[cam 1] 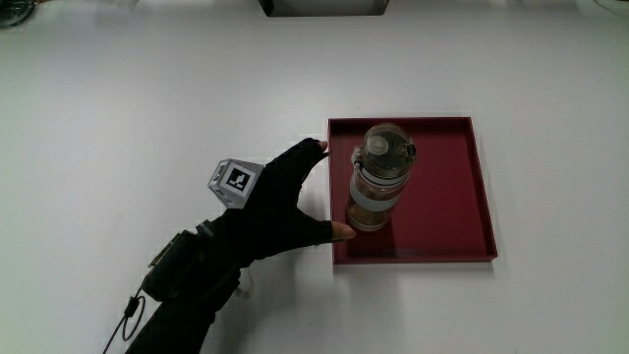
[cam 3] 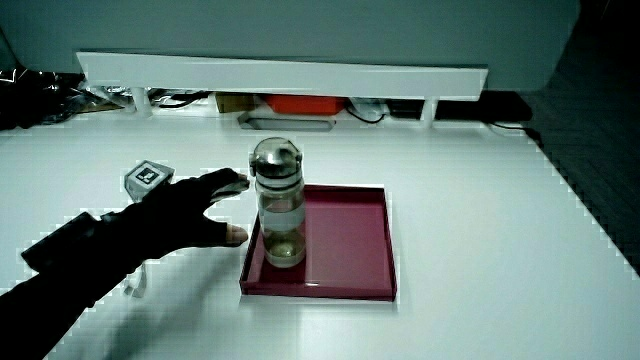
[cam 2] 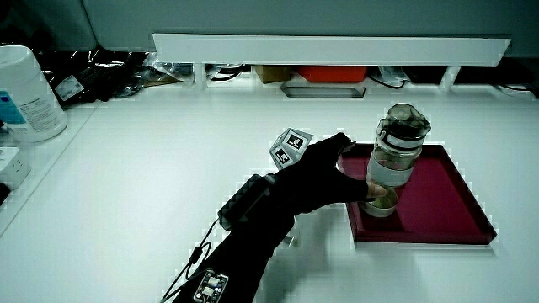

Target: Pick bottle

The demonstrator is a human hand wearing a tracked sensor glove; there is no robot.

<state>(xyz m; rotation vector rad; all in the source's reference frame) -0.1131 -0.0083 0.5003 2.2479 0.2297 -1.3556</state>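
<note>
Bottle (cam 1: 378, 180) upright in a dark red tray (cam 1: 452, 197), near the tray wall closest to the hand (cam 1: 280, 202). Clear body, pale band around the middle, some brownish contents low down, grey lid with a carry loop on top. Same bottle in both side views (cam 2: 394, 160) (cam 3: 279, 205), standing straight, base flat on the tray floor.

Tray (cam 2: 455, 198) square, shallow, low-rimmed, flat on the white desk (cam 1: 147, 88); in a side view (cam 3: 350, 245) bottle in the half of the tray nearest the hand, rest of the tray floor bare.

Hand in a black glove, just beside the tray's rim, spread wide: thumb and forefinger splayed into an open V facing the bottle. Forefinger tip over the tray's corner farther from the person, thumb tip at the rim beside the bottle's base. In a side view (cam 2: 324, 181) thumb close against the lower part of the bottle, contact impossible to tell; in a side view (cam 3: 190, 215) fingers apart from the bottle, nothing gripped. Not closed around anything.

Small patterned cube (cam 1: 234, 182) on the back of the hand, black-and-white markings upward. Forearm from the hand down toward the person's edge of the desk, with a black strap and a thin cable (cam 1: 128, 315) alongside.

Low white partition (cam 2: 328, 46) across the desk, farther from the person than the tray. White container (cam 2: 25, 93) at the desk's edge in a side view.
</note>
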